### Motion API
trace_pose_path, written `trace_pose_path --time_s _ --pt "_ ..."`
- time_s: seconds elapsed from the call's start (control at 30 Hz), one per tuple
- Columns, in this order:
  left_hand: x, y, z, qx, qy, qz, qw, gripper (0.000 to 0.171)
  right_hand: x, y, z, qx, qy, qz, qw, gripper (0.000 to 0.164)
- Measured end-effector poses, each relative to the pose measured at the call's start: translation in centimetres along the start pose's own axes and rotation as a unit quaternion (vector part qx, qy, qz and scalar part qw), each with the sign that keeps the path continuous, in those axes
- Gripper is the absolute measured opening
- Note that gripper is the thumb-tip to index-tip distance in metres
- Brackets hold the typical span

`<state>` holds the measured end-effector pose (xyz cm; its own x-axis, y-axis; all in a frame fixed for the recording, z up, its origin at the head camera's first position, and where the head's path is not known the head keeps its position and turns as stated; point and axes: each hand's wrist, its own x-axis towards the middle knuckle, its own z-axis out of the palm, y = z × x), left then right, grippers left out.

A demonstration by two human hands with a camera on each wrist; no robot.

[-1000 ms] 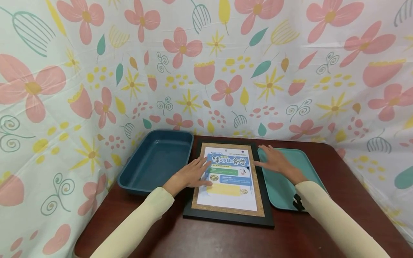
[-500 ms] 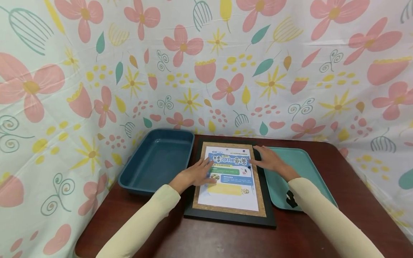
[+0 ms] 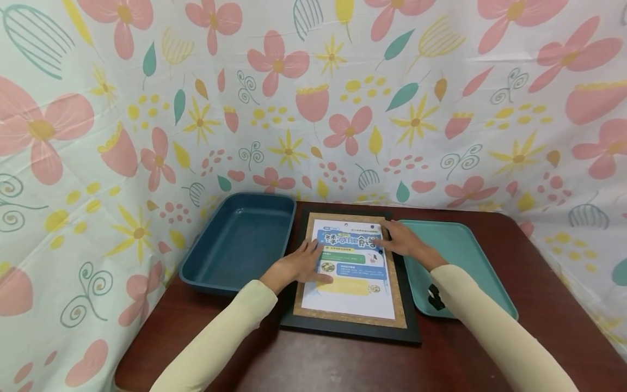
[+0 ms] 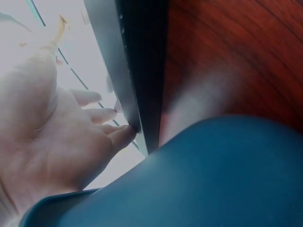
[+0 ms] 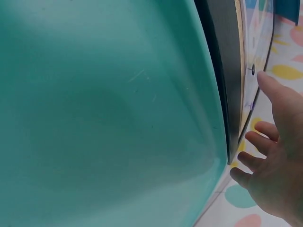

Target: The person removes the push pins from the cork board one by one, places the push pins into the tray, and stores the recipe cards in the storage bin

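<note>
A printed sheet (image 3: pixel 348 305) with Chinese lettering lies on a cork board (image 3: pixel 401 305) in a black frame (image 3: pixel 350 333). My left hand (image 3: pixel 296 268) is spread over the sheet's left side, fingers relaxed; the left wrist view shows its palm and fingertips close to the frame's edge. At the upper right of the board is my right hand (image 3: pixel 403 238), fingers apart, holding nothing. Its thumb tip is near a dark pushpin (image 5: pixel 253 69) on the sheet's right edge. A purple pushpin (image 3: pixel 372 226) sits at the sheet's top right corner.
Left of the board stands a deep dark blue tray (image 3: pixel 215 286). On the right lies a flat teal tray (image 3: pixel 465 239), with a small black object (image 3: pixel 435 298) by my right sleeve. A floral curtain (image 3: pixel 274 120) hangs behind the reddish-brown table (image 3: pixel 333 365).
Both hands have shifted slightly: the left to the right over the sheet, the right leftward onto the board's upper right edge. The view has tilted a little.
</note>
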<state>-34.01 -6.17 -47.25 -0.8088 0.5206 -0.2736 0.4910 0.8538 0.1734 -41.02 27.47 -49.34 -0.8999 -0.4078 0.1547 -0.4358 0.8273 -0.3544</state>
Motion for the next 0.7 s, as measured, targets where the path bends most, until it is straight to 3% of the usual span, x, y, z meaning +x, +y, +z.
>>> trace_pose_path --time_s 0.33,0.57,0.7 --pt "0.1 -0.2 -0.1 -0.015 -0.004 -0.003 0.9999 0.106 1.1 0.5 0.4 0.015 0.004 -0.013 1.000 0.032" --pt "0.3 -0.3 0.1 -0.022 -0.008 -0.007 0.9997 0.107 1.5 0.5 0.7 -0.006 0.010 0.001 1.000 0.051" --pt "0.3 -0.2 0.0 -0.016 -0.008 -0.009 0.9998 0.107 1.8 0.6 0.8 -0.007 0.019 -0.004 1.000 0.053"
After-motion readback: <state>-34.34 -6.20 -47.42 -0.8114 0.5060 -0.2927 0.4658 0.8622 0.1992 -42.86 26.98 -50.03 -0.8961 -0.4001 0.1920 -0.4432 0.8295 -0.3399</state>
